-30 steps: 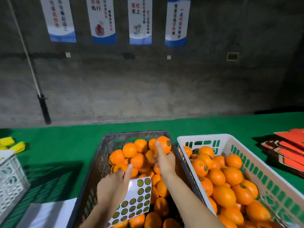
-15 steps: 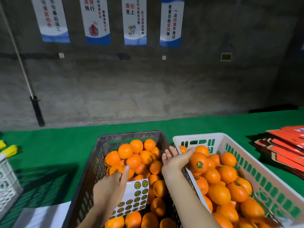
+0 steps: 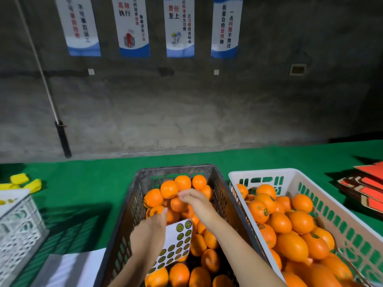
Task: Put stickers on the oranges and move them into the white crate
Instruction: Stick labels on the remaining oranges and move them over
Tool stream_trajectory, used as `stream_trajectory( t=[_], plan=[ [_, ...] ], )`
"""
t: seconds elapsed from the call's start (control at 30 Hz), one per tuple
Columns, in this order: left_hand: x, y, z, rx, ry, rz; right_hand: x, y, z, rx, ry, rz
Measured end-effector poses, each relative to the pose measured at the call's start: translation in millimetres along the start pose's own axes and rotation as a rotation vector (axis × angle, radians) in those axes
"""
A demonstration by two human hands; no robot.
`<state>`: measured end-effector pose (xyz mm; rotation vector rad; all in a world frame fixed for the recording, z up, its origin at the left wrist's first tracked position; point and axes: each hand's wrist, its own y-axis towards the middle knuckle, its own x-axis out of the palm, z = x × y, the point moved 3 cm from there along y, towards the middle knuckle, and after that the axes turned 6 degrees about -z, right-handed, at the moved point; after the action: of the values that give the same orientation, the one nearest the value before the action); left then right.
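Wall posters carry Chinese slogans, among them 高效执行 and 责任至上. The left hand pinches a sticker sheet of round green-and-yellow labels over the dark crate of oranges. The right hand, fingers loosely curled, touches the pile and holds nothing. Stickered oranges fill the white crate on the green worktop, before a concrete wall.

A fruit-packing workroom is shown: crates heaped with oranges are set on a green-covered table, a bare concrete wall is hung with printed workplace slogan posters, and flattened red cartons are stacked nearby.
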<state>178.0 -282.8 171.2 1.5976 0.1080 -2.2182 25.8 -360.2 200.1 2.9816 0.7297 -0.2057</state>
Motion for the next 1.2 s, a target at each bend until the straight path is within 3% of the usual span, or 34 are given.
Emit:
stream_trajectory(
  t=[0.2,0.37,0.63,0.83,1.0,1.2],
  plan=[
    [-2.9,4.7,-5.4,-0.086,-0.009,-0.048,11.3,-4.8,12.1,0.188,-0.159,-0.342],
    [-4.9,5.5,-14.7,-0.226,-0.164,-0.014,5.4,-7.5,7.4,0.123,-0.102,-0.320],
    [-11.6,4.4,-15.6,-0.238,-0.213,0.026,8.4,-8.7,13.6,0.049,-0.237,-0.331],
    [-11.0,1.9,-9.4,-0.110,-0.137,0.055,9.0,-5.6,17.4,0.022,-0.254,-0.269],
    [-5.0,-0.3,-0.3,0.172,-0.137,0.051,6.4,-3.6,16.5,-0.004,-0.301,-0.223],
    [-4.2,1.5,0.9,0.143,-0.297,-0.038,7.0,-5.1,14.5,-0.054,-0.334,-0.197]
  ],
)
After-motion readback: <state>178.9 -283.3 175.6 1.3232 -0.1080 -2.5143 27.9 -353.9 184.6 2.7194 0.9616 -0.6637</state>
